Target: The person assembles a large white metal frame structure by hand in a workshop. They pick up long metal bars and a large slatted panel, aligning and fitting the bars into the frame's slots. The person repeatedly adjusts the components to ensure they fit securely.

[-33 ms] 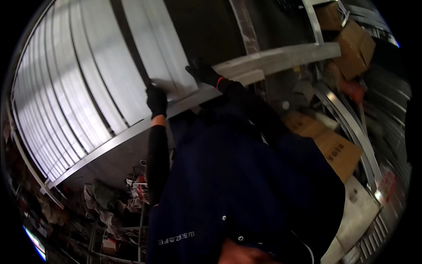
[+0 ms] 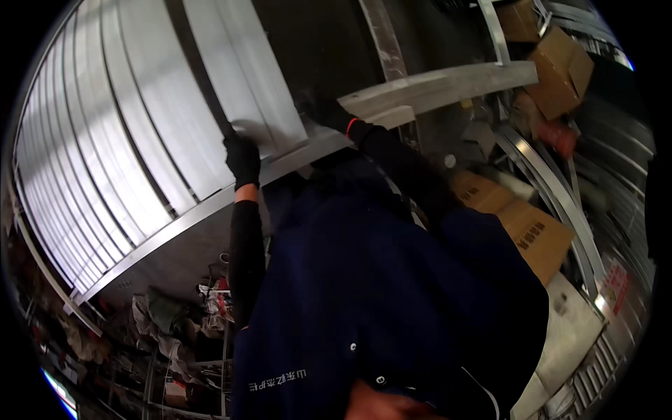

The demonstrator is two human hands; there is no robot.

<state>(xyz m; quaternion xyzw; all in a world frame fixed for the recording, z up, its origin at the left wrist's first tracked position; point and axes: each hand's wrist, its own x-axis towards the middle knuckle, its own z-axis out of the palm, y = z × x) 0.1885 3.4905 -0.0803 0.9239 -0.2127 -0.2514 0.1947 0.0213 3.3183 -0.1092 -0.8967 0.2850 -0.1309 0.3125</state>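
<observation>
Both gloved hands (image 2: pixel 243 159) on metal sheet (image 2: pixel 245 84)

To your right you had brown cardboard boxes (image 2: pixel 535 234) stacked by a curved metal rail (image 2: pixel 560 203) — more boxes (image 2: pixel 560 66) sat higher up. Lower left, crumpled rags and clutter (image 2: pixel 175 329) lay heaped — details too dark to tell.

Ribbed metal shutter (image 2: pixel 91 154) fills the upper left; cardboard boxes (image 2: pixel 532 231) sit at right, cluttered shelves (image 2: pixel 175 329) at lower left.
</observation>
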